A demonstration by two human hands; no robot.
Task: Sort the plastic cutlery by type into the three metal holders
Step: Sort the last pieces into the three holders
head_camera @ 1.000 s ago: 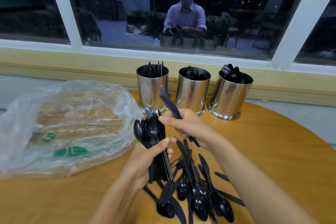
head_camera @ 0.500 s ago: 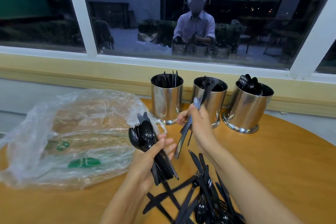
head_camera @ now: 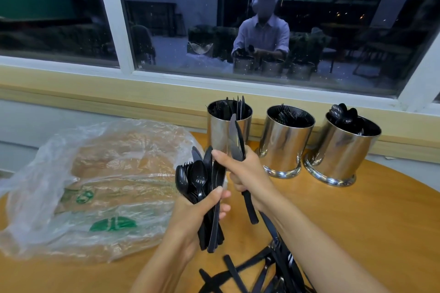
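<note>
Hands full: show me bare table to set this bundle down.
The round wooden table is bare right of the right forearm, before the three shiny metal holders; also a strip nearer than the crumpled clear plastic bag. Crowded: loose black plastic cutlery, bottom centre.

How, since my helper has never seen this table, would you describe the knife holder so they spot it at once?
Three shiny metal holders stand in a row at the far edge of the wooden table, under the window. The knife holder is the leftmost, nearest the clear plastic bag. Only it shows flat blades; the middle holder shows fork tines, the right holder spoon bowls.
</note>
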